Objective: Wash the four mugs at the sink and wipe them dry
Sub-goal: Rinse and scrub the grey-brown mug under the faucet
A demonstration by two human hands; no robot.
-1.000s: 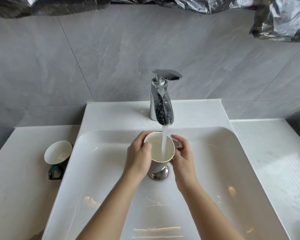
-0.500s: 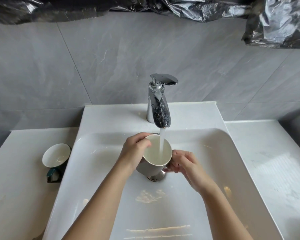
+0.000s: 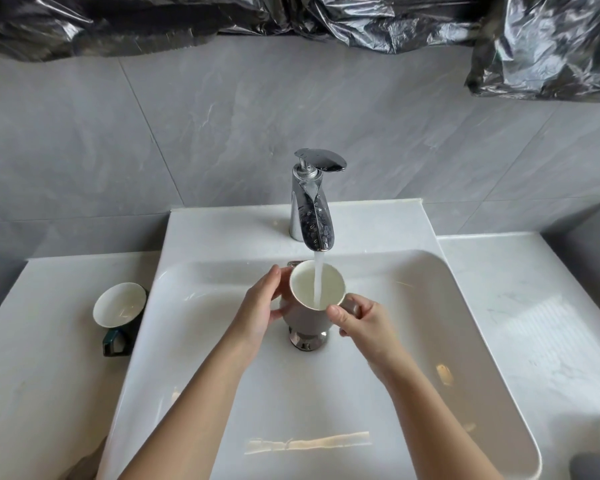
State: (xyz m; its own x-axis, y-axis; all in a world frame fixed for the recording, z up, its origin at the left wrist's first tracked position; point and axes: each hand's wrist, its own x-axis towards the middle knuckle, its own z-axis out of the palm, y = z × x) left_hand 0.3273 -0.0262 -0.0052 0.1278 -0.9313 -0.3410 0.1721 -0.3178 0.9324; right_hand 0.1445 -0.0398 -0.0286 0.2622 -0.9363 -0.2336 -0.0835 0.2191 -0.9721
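A grey mug point(image 3: 303, 320) with a white inside is held upright over the middle of the white sink point(image 3: 482, 341), under the chrome tap point(image 3: 312, 206). Water runs from the spout straight into the mug. My left hand point(image 3: 260, 306) cups the mug's left side. My right hand point(image 3: 361, 318) grips its right side, where the handle is hidden, with the thumb on the rim. A dark green mug point(image 3: 118, 308) with a white inside stands on the counter to the left of the sink, its handle toward me.
The chrome drain plug point(image 3: 307, 339) sits in the basin just below the held mug. White counter point(image 3: 534, 323) lies on both sides of the sink. Grey wall tiles rise behind, and crumpled black plastic sheeting point(image 3: 541, 46) hangs along the top.
The mug went from tilted to upright under the stream. My right hand came up from below the mug to grip its right side and rim; my left thumb left the rim.
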